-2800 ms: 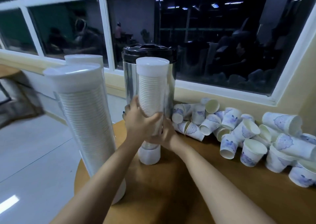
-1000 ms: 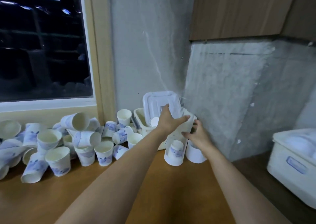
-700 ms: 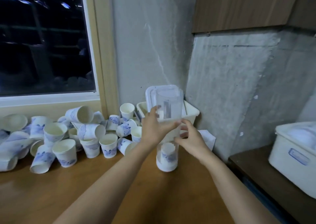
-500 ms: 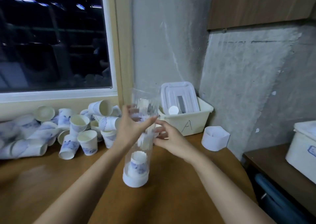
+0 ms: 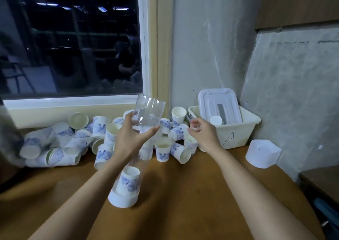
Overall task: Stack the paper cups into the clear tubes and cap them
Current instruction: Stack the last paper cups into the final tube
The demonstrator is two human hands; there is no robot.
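A clear tube (image 5: 148, 111) stands on its white base cap (image 5: 122, 200) on the wooden table (image 5: 183, 203), leaning slightly right, its top uncapped. One blue-printed paper cup (image 5: 128, 181) sits at its bottom. My left hand (image 5: 132, 139) grips the tube near its upper part. My right hand (image 5: 203, 135) is off the tube, fingers loosely curled and holding nothing, hovering over the pile of loose paper cups (image 5: 102, 140) along the window sill. A spare white cap (image 5: 262, 155) lies at the right by the wall.
A cream bin marked A (image 5: 233, 135) with a white lid (image 5: 218, 102) propped inside stands in the corner against the concrete wall. The window (image 5: 73, 38) lies behind the cups. The table's right edge drops off beside a darker surface (image 5: 321, 183).
I carried the tube from the corner bin to the table's middle. My right hand has let go of it and moved right toward the loose cups; my left hand still holds it.
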